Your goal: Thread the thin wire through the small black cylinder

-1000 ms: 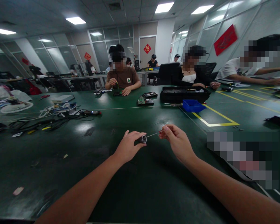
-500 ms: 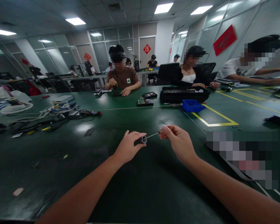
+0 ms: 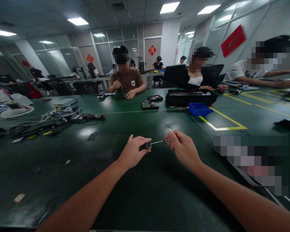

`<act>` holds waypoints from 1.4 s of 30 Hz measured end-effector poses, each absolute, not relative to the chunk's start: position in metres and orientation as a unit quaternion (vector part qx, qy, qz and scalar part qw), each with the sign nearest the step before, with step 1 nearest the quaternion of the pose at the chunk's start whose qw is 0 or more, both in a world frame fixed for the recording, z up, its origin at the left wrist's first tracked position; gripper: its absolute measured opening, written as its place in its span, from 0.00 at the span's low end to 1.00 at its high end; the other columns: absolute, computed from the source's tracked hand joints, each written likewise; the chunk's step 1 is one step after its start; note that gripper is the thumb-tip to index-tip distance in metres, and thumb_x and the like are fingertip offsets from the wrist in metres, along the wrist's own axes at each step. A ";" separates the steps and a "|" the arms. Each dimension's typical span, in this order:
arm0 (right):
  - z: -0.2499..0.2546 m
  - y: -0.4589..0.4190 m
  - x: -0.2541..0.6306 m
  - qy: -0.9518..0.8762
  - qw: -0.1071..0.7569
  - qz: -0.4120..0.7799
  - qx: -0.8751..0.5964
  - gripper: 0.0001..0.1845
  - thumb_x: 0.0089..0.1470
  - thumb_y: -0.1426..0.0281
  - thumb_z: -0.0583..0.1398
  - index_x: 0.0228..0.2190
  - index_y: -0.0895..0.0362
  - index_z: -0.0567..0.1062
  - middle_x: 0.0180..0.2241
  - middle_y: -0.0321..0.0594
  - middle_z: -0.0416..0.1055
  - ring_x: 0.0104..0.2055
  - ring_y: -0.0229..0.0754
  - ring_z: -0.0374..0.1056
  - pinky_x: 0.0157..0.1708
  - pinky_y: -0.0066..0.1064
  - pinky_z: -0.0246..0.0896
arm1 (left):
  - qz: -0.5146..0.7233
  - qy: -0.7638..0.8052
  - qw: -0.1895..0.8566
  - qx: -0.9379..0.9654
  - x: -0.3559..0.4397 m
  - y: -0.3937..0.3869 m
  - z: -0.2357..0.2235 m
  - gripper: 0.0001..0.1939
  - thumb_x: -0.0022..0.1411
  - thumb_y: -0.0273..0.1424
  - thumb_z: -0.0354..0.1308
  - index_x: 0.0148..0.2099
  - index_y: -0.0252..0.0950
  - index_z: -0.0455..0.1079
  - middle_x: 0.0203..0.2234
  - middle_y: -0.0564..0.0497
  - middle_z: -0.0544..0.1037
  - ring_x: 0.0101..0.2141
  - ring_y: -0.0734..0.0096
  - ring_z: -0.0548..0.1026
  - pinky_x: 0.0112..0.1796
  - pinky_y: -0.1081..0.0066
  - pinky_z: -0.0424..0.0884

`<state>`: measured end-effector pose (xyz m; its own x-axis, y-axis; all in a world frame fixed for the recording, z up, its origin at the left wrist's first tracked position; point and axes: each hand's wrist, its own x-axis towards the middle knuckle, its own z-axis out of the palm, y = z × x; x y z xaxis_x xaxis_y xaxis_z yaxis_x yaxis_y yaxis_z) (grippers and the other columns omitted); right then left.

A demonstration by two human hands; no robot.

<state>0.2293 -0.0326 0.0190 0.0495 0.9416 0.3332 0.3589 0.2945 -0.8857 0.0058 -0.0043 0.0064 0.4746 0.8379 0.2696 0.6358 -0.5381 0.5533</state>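
Note:
My left hand [image 3: 131,151] is closed round a small dark cylinder [image 3: 148,145] with a bright metal ring at its end, which faces right. In the fingertips of my right hand [image 3: 185,146] is a screwdriver [image 3: 158,142] with a thin metal shaft and a reddish handle, mostly hidden by the fingers. The shaft points left, its tip at the ringed end of the cylinder. Whether the tip touches a screw inside I cannot tell. Both hands are held above the green table [image 3: 145,199].
Ahead lie hard drives [image 3: 150,105], a black tray [image 3: 190,97] and a blue bin [image 3: 200,109]. Tangled cables [image 3: 60,124] spread at the left. Co-workers sit across the table, one in a brown shirt [image 3: 127,79]. A blurred-out patch [image 3: 253,164] covers something at the right.
My right hand has shifted its fingers on the screwdriver, and more of the reddish handle shows. The shaft lies slightly flatter. My left hand and the cylinder have stayed in place.

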 end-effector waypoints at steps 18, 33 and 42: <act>0.004 -0.011 0.232 -0.437 0.607 0.488 -0.450 0.15 0.57 0.54 0.60 0.31 0.53 0.72 0.27 0.38 0.68 0.29 0.44 0.67 0.37 0.41 0.69 | 0.268 0.429 0.182 0.843 0.007 -0.005 0.008 0.21 0.64 0.31 0.62 0.59 0.48 0.69 0.52 0.51 0.75 0.55 0.62 0.70 0.65 0.39 0.40; 0.010 -0.026 0.228 -0.604 0.541 0.328 -0.485 0.12 0.64 0.58 0.56 0.38 0.53 0.73 0.31 0.38 0.75 0.35 0.44 0.73 0.40 0.39 0.67 | 0.264 0.451 0.167 0.836 0.009 -0.005 0.011 0.20 0.64 0.29 0.62 0.57 0.46 0.71 0.49 0.50 0.76 0.53 0.61 0.72 0.65 0.39 0.44; 0.005 -0.022 0.228 -0.576 0.542 0.376 -0.483 0.14 0.62 0.56 0.57 0.38 0.54 0.73 0.32 0.40 0.76 0.36 0.45 0.74 0.40 0.40 0.67 | 0.270 0.449 0.169 0.835 0.009 -0.005 0.009 0.21 0.63 0.29 0.63 0.57 0.47 0.71 0.49 0.51 0.75 0.52 0.61 0.71 0.65 0.41 0.44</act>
